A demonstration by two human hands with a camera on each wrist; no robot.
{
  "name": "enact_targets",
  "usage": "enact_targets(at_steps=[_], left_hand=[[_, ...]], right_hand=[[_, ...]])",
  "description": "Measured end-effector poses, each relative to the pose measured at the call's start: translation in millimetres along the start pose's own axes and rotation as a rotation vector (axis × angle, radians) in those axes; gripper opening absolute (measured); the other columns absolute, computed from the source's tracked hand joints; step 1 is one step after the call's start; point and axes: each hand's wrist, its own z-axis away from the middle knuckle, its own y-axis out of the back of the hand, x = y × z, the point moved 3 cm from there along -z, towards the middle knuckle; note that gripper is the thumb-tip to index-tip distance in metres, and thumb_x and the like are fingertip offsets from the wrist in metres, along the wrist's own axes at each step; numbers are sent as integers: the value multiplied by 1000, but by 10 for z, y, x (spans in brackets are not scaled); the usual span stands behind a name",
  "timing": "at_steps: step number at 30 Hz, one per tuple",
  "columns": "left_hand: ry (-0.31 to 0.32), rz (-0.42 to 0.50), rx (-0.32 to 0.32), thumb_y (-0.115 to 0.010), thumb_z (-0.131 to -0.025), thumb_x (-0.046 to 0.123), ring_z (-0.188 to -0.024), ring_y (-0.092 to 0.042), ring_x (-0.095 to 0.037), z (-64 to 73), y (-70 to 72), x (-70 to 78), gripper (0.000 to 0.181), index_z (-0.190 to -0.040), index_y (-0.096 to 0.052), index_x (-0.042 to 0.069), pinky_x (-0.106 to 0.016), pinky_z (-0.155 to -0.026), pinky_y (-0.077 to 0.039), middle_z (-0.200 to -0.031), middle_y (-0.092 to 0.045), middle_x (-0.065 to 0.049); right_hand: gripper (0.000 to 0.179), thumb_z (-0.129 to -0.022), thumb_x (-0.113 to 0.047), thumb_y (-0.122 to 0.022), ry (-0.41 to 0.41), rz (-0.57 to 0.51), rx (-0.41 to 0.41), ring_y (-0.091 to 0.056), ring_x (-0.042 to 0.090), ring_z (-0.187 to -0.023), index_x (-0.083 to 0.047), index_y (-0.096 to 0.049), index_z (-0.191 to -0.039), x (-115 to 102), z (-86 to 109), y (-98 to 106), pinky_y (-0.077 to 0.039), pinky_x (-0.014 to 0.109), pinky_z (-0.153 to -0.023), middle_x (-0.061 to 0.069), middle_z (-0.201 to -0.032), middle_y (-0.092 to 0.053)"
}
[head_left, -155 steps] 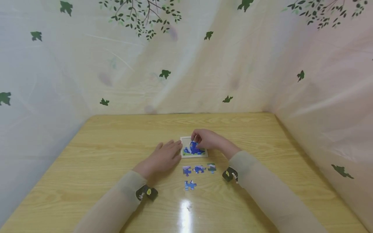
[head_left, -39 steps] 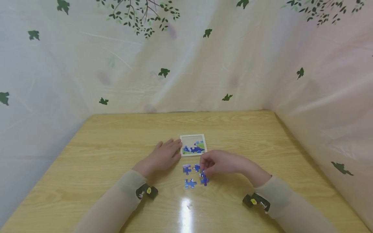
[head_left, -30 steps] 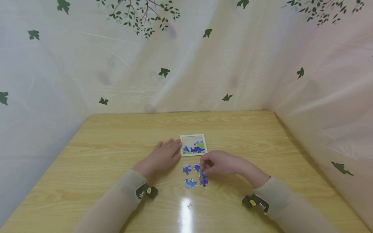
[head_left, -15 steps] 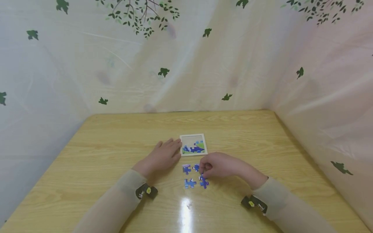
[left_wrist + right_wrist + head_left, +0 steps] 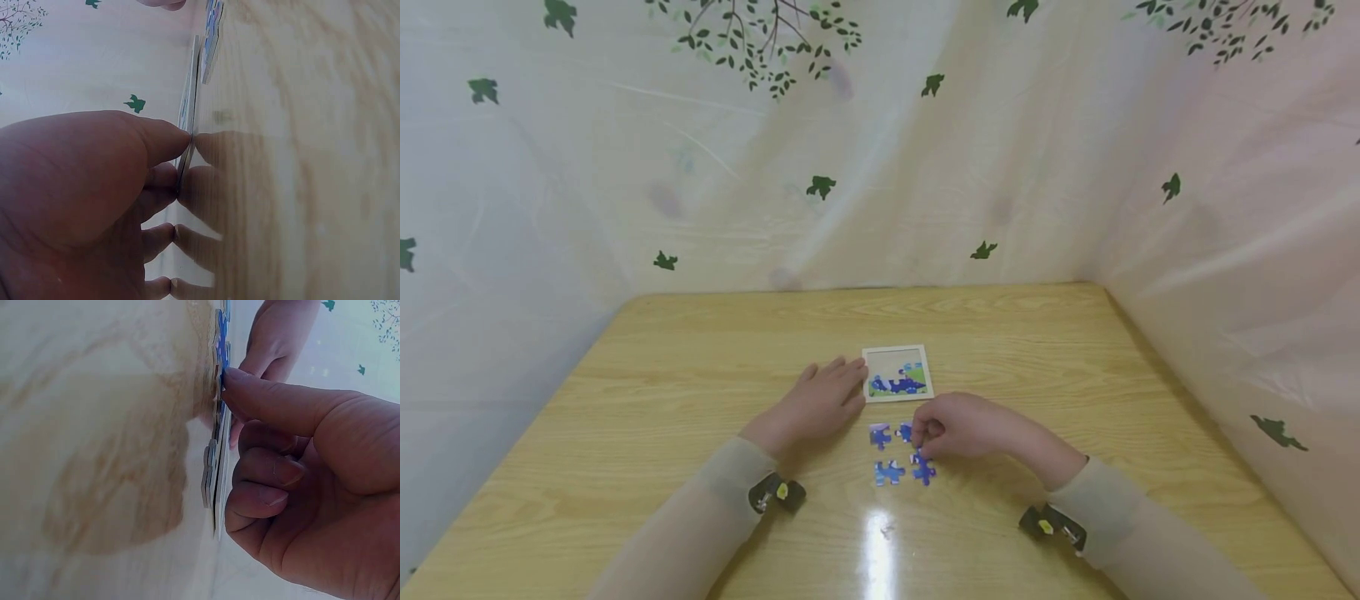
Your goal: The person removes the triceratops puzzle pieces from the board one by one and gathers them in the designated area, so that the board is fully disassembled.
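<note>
A pale cloth backdrop [image 5: 880,250] printed with leaves and branches rises behind and beside a wood-grain desk [image 5: 700,350]. Two beige sleeves [image 5: 688,525] reach in from the near side. The person's left hand [image 5: 820,400] is spread, fingers extended, thumb and fingertips touching the left edge of a white puzzle frame [image 5: 898,400]. The right hand [image 5: 966,425] has its fingers curled, thumb and fingertip pinching a dark blue puzzle piece [image 5: 923,468] at desk level, nearer the person than the frame. Blue and green joined pieces [image 5: 898,384] fill the near part of the frame; bare backing shows beyond. Three other loose pieces lie near the gripped one: a light blue piece [image 5: 890,473] beside it, a purple-topped piece [image 5: 880,436] farther off, and a small blue piece [image 5: 905,432] partly covered by the right fingers.
</note>
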Motion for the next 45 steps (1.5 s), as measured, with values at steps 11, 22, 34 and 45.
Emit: enact_targets(at_steps=[11, 22, 34, 45], left_hand=[[11, -5, -1, -42, -119, 37, -167, -22, -39, 9, 9, 1, 60, -171, -39, 9, -67, -134, -9, -180, -29, -10], [14, -3, 2, -41, -119, 39, -167, -21, -38, 12, 6, -16, 60, -172, -38, 10, -67, -134, -8, -180, -28, -9], [2, 11, -1, -41, -119, 38, -167, -21, -40, 26, 6, 1, 60, -172, -38, 9, -67, -134, -9, -180, -28, -10], [10, -4, -7, -42, -119, 39, -167, -21, -39, 7, 6, 13, 60, -172, -38, 10, -68, -133, -9, -180, -28, -9]], right_hand=[[14, -96, -10, -84, -17, 2, 5, -54, 9, -71, -22, -77, -96, -1, -18, -11, -47, 28, -66, -8, -77, -61], [10, -99, -16, -83, -58, -6, 43, -58, 12, -74, -24, -79, -97, -14, -2, 82, -51, 31, -70, -9, -80, -66], [20, -103, -17, -81, -104, -102, 277, -54, 19, -81, -7, -78, -120, 258, -155, 482, -46, 35, -73, 1, -86, -57], [32, -103, -16, -81, -128, -141, 338, -63, 24, -98, -4, -76, -132, 414, -397, 548, -54, 36, -82, 4, -106, -69]])
